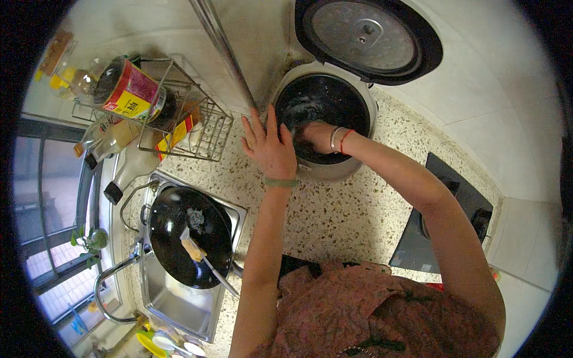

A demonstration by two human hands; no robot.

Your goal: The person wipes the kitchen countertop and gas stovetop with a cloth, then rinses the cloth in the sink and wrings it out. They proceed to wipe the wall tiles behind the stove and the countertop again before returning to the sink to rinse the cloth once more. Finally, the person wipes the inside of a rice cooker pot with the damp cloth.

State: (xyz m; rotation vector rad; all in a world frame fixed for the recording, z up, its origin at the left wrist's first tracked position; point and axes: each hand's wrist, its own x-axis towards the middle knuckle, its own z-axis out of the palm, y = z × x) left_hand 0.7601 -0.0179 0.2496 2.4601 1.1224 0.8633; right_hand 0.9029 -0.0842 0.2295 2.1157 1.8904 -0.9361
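A rice cooker [334, 172] with a dark inner pot [340, 98] stands on the speckled counter, its lid [367, 36] raised at the back. My right hand [319, 135] reaches down inside the pot, a bracelet and a red string at its wrist. Its fingers are hidden or blurred against the dark inside, where the surface looks wet and shiny. Beside the cooker's left rim, my left hand [270, 143] has its fingers stretched and spread, with nothing held in it. Whether it presses on the rim I cannot tell.
To the left, a black wok [191, 238] with a brush [194, 250] lies over the steel sink [179, 304], near the curved faucet [101, 292]. A wire rack [215, 134] holds bottles and jars. A black cooktop [418, 244] is at right. A metal pole [224, 53] rises behind.
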